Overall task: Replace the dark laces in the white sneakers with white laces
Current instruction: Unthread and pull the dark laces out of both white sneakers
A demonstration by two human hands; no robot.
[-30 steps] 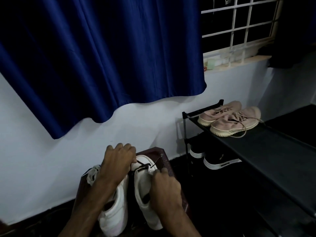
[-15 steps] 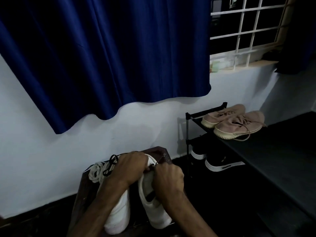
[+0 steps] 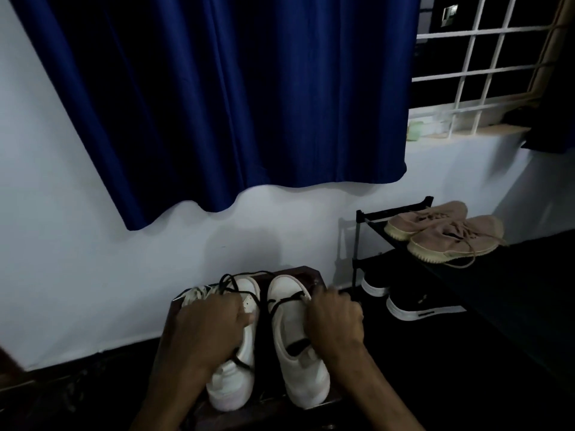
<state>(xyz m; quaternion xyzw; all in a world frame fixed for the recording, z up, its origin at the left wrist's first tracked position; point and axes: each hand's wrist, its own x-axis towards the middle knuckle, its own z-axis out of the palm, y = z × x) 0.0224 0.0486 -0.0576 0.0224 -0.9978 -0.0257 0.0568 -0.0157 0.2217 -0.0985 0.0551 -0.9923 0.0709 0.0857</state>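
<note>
Dark lace (image 3: 287,299) is coming looser on right sneaker (image 3: 303,377): hands are moving apart, left hand (image 3: 208,325) gripping and dragging it left, right hand (image 3: 334,318) clutching the shoe. Unlacing progressing; white laces (image 3: 197,293) waiting.

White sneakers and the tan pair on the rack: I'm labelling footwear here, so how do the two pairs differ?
The white sneakers sit on a dark stool, gripped by the left hand and right hand; the tan pair rests untouched on the top shelf of the black rack. The white sneakers carry loose dark laces; the tan pair has tan laces. Both pairs lie side by side.
</note>
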